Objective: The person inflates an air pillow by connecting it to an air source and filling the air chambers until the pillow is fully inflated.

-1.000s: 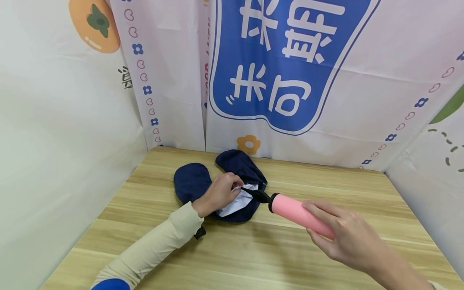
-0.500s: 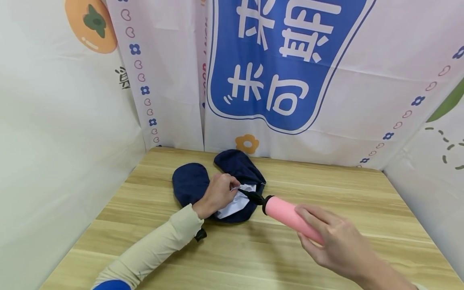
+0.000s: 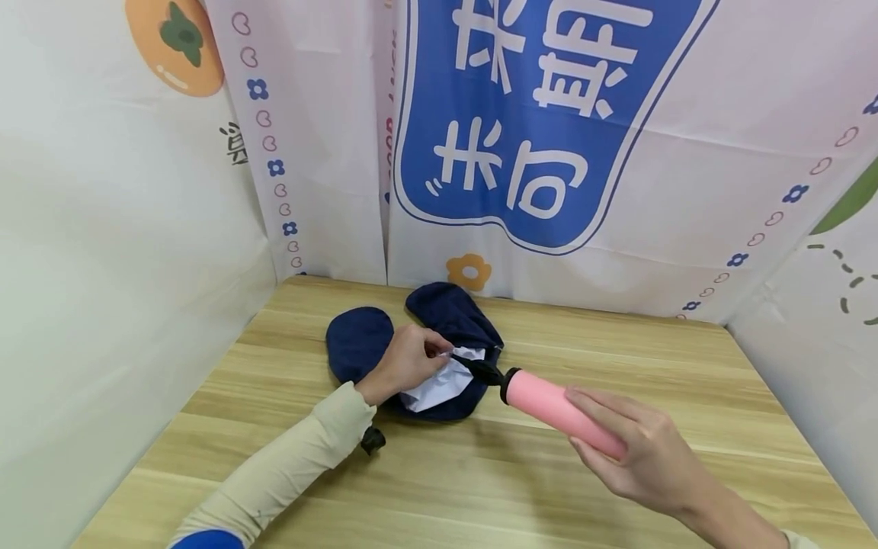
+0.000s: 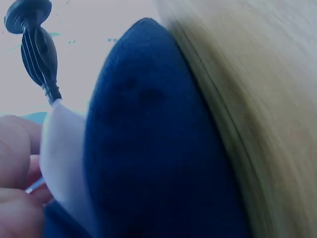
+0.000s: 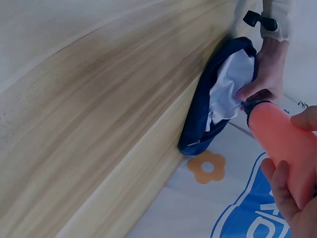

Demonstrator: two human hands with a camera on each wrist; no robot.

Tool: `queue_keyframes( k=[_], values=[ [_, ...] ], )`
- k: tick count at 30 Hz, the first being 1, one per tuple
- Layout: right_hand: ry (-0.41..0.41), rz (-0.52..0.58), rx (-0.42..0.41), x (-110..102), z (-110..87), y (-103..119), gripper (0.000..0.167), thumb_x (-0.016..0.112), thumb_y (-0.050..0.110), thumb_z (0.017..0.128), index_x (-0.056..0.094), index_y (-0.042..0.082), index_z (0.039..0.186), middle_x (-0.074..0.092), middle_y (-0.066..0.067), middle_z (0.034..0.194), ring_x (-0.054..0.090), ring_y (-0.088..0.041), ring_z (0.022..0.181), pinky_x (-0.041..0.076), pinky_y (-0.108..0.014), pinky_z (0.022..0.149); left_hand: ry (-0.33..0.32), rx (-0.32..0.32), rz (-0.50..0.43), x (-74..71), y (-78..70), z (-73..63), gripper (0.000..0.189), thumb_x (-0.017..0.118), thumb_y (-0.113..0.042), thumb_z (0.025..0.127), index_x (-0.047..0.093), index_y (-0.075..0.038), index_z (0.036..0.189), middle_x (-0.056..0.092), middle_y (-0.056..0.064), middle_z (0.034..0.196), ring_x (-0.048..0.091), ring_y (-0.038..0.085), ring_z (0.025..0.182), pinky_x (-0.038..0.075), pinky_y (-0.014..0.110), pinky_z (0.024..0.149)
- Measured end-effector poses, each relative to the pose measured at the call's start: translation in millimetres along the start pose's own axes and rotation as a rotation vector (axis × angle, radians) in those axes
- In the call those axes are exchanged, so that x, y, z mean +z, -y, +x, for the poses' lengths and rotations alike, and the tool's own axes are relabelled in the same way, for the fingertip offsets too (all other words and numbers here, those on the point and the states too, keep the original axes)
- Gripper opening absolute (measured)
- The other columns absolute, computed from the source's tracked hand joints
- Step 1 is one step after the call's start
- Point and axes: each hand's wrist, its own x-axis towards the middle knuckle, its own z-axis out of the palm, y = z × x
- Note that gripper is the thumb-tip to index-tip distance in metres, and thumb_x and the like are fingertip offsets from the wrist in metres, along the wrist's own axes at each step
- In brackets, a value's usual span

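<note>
Partly hidden by its own curled thumb and index finger, the left hand [image 3: 410, 358] pinches the thin, crinkled white inner layer [image 3: 442, 387] of a navy U-shaped neck pillow [image 3: 360, 345]; whatever joint lies there with the slim black nozzle [image 3: 483, 371] is too small to make out. That pillow lies flat-looking and soft on the wood-grained bench [image 3: 549, 488], its middle covered by hand and wrist. Close to the left wrist's camera, its velvety fabric is blurred, and most of the hand is cut off. The right hand [image 3: 648, 451] has its fingers wrapped round the smooth pink cylinder of a hand pump [image 3: 545, 400], whose back end disappears into the palm. Below the puffy cream sleeve [image 3: 274, 461], a small black object [image 3: 373, 441] is hard to identify.
</note>
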Motion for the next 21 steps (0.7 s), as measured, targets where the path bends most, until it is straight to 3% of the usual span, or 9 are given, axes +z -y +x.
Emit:
queue_keyframes(
  k=[4, 10, 17, 21],
  values=[
    [-0.038, 0.051, 0.019, 4.3, -4.1, -3.9, 0.051, 0.057, 0.050, 0.105, 0.078, 0.007, 0.124, 0.080, -0.008, 0.117, 0.081, -0.026, 0.091, 0.057, -0.015, 0.091, 0.014, 0.013, -0.035, -3.7, 3.7, -0.5, 0.012, 0.080, -0.002, 0.090, 0.084, -0.007, 0.100, 0.081, 0.006, 0.093, 0.069, 0.007, 0.076, 0.057, 0.021, 0.068],
    [-0.049, 0.049, 0.032, 11.1, -2.2, 4.1, 0.051, 0.056, 0.048, 0.105, 0.078, 0.006, 0.122, 0.079, -0.009, 0.116, 0.080, -0.028, 0.092, 0.056, -0.015, 0.095, -0.031, 0.027, 0.015, -3.8, 0.7, -2.0, 0.013, 0.079, 0.000, 0.089, 0.084, -0.006, 0.099, 0.080, 0.006, 0.087, 0.065, 0.006, 0.069, 0.053, 0.021, 0.063],
    [-0.027, -0.046, -0.025, 13.2, 7.4, 19.6, 0.047, 0.051, 0.040, 0.106, 0.077, 0.004, 0.123, 0.079, -0.008, 0.118, 0.075, -0.021, 0.089, 0.063, -0.031, 0.073, 0.000, -0.046, 0.080, -1.5, -2.0, 5.3, 0.012, 0.076, 0.000, 0.090, 0.082, -0.005, 0.099, 0.078, 0.003, 0.087, 0.064, 0.006, 0.072, 0.054, 0.023, 0.065],
    [-0.035, -0.051, -0.030, 12.8, 6.1, 20.6, 0.047, 0.050, 0.039, 0.106, 0.078, 0.004, 0.122, 0.079, -0.009, 0.118, 0.074, -0.020, 0.089, 0.061, -0.032, 0.073, 0.050, -0.074, 0.078, -3.9, -0.5, 9.4, 0.005, 0.077, -0.005, 0.091, 0.079, -0.005, 0.096, 0.078, 0.004, 0.087, 0.066, 0.007, 0.074, 0.057, 0.023, 0.069]
  ],
)
